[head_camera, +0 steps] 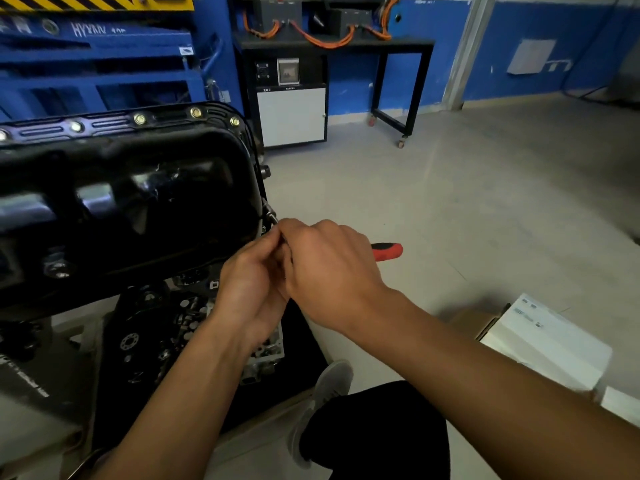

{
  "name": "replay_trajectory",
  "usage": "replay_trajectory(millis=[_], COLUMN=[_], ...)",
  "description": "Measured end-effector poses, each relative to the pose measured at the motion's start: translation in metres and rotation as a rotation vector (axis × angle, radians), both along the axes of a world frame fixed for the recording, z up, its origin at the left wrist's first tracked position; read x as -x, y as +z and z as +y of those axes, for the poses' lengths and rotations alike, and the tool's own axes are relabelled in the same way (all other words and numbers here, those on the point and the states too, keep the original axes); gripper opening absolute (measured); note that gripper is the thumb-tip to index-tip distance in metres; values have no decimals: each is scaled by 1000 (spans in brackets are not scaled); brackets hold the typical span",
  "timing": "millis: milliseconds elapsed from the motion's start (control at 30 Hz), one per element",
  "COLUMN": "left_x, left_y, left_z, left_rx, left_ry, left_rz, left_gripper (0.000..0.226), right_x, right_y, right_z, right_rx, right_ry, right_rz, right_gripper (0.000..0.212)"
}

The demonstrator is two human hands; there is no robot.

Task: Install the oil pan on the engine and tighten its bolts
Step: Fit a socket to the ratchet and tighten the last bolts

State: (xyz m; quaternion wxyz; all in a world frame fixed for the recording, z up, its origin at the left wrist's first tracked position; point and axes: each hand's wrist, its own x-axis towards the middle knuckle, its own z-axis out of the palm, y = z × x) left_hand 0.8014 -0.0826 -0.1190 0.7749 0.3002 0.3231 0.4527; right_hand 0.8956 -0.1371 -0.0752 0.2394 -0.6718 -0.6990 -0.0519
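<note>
The oil pan (138, 188) is sitting sump-up on the engine (145, 341), up and to the left of both hands. The coming move is turning on the pan's right-hand flange, where the socket shaft (270, 212) is reaching. That shaft is running up and left from the fingers to the flange edge, while the tool's red handle (388, 251) is sticking out to the right beyond the right hand (329, 271). The left hand (254, 275) is lying nearer the pan, its fingers curling in to pinch the shaft just below the socket, and the right hand is wrapping round the tool's middle and touching the left. Brass-coloured bolts (195, 112) are showing along the far flange, so the work is probably sitting in the tightening stage; whether the socket is seating on a bolt head is too blurred to tell
</note>
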Motion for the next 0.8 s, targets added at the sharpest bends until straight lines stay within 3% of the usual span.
replay_trajectory(millis=[433,567,633,700,800], left_x=[-5,-8,-7,-6,-8], left_y=[1,6,7,8,12], left_z=[2,2,2,0,-2], left_rx=[96,133,196,222,247], left_ry=[-51,-125,-151,-160,-162], left_rz=[-79,-228,-330,-366,-378], left_gripper=[24,31,24,36,34], right_x=[3,5,7,11,9], right_y=[3,14,20,27,36], right_z=[19,19,19,23,28], right_rx=[20,39,44,81,125], right_ry=[-40,-5,16,48,71], right_rz=[-110,-271,-421,-530,-526], right_gripper=[13,12,18,14,10])
